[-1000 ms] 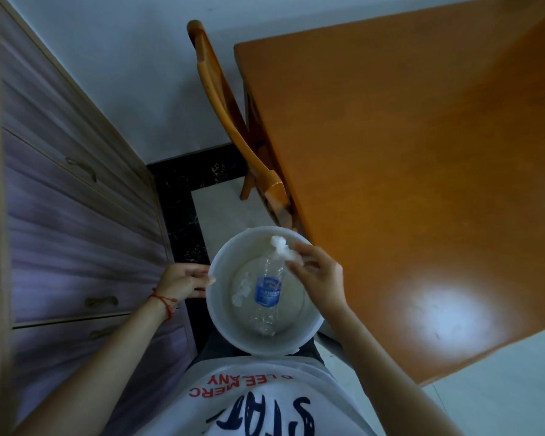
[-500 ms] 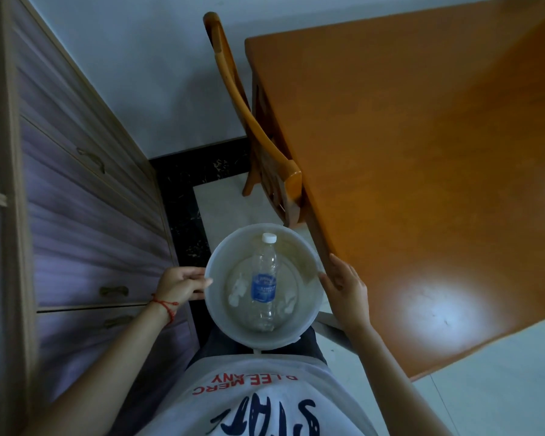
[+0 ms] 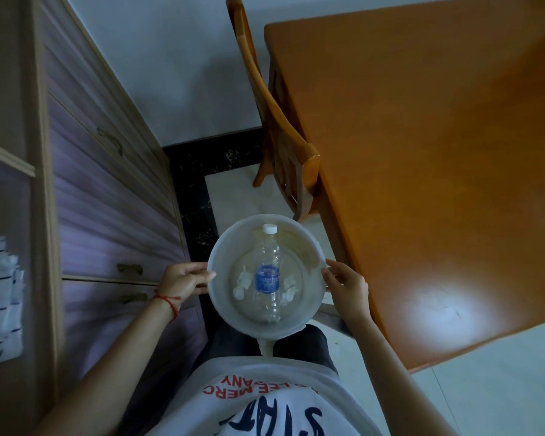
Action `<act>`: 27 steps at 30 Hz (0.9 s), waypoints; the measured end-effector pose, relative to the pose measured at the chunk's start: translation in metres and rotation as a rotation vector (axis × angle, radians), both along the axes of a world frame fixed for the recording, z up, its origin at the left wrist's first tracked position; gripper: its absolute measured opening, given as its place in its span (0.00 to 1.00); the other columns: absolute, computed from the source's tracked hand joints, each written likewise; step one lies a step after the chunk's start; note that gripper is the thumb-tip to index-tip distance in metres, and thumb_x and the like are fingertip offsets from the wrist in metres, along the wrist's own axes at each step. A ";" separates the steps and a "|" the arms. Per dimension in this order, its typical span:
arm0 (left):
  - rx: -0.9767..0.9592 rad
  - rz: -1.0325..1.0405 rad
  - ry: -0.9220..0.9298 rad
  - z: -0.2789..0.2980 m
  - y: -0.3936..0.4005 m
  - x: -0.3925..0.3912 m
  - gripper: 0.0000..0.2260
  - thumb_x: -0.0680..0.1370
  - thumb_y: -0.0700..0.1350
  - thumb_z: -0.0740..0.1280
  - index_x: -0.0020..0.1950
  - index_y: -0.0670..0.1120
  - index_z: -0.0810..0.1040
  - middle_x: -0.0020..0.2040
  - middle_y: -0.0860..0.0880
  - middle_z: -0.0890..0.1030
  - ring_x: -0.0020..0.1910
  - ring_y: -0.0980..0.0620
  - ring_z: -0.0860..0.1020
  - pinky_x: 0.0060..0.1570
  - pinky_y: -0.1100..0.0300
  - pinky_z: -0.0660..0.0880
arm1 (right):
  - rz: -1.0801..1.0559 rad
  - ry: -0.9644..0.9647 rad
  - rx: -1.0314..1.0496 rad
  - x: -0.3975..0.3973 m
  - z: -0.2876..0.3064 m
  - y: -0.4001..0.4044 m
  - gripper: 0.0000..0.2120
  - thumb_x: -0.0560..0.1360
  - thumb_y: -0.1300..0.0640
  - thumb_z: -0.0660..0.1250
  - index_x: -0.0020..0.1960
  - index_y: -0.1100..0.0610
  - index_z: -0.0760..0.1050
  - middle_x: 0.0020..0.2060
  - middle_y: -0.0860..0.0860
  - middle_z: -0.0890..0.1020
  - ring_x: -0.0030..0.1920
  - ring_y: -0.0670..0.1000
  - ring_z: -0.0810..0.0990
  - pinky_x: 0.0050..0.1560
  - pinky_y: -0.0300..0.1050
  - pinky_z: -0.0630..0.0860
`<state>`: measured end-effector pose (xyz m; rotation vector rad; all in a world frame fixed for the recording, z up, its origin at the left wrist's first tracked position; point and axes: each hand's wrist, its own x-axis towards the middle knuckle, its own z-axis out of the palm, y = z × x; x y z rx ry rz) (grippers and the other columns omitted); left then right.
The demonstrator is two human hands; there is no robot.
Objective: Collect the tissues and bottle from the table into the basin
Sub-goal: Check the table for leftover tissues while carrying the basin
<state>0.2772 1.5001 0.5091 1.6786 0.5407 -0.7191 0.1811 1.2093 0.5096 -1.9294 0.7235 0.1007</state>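
Both hands on basin (image 3: 221, 247) rim now — right hand (image 3: 346, 286) newly gripping, left hand (image 3: 183, 278) too (bottle (image 3: 267, 272), tissues (image 3: 241, 286) inside); collecting looks done.

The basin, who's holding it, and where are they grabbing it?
Both hands hold the basin by its rim: left hand on one side, right hand on the opposite side.

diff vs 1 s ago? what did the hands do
The right hand let go of the bottle, which now lies in the basin with its cap away from the person, then moved to the basin's right rim and grips it. Unchanged: the left hand holds the left rim, and the tissues lie in the basin beside the bottle.
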 end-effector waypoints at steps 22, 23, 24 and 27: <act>0.077 0.278 -0.064 0.019 -0.019 -0.181 0.14 0.69 0.32 0.70 0.55 0.37 0.78 0.44 0.42 0.82 0.38 0.50 0.80 0.32 0.64 0.80 | 0.342 -0.049 0.020 -0.083 0.000 -0.037 0.13 0.75 0.54 0.65 0.58 0.55 0.78 0.42 0.46 0.82 0.42 0.42 0.80 0.40 0.29 0.73; 0.071 0.284 -0.063 0.019 -0.019 -0.187 0.14 0.69 0.32 0.70 0.55 0.37 0.78 0.43 0.43 0.82 0.38 0.50 0.80 0.30 0.65 0.79 | 0.334 -0.048 0.018 -0.090 0.000 -0.036 0.13 0.75 0.54 0.65 0.58 0.55 0.78 0.42 0.46 0.82 0.42 0.42 0.80 0.40 0.30 0.73; 0.072 0.281 -0.065 0.019 -0.018 -0.192 0.14 0.69 0.31 0.70 0.54 0.37 0.79 0.41 0.45 0.82 0.37 0.50 0.80 0.29 0.66 0.79 | 0.321 -0.044 0.020 -0.098 -0.001 -0.035 0.13 0.75 0.54 0.65 0.58 0.55 0.78 0.42 0.47 0.82 0.43 0.43 0.80 0.40 0.31 0.74; 0.069 0.231 -0.067 0.017 -0.015 -0.207 0.13 0.70 0.33 0.70 0.53 0.37 0.79 0.42 0.44 0.82 0.40 0.47 0.81 0.33 0.62 0.81 | 0.274 -0.037 0.023 -0.123 -0.005 -0.030 0.13 0.75 0.54 0.65 0.58 0.56 0.77 0.43 0.47 0.82 0.43 0.46 0.81 0.41 0.33 0.76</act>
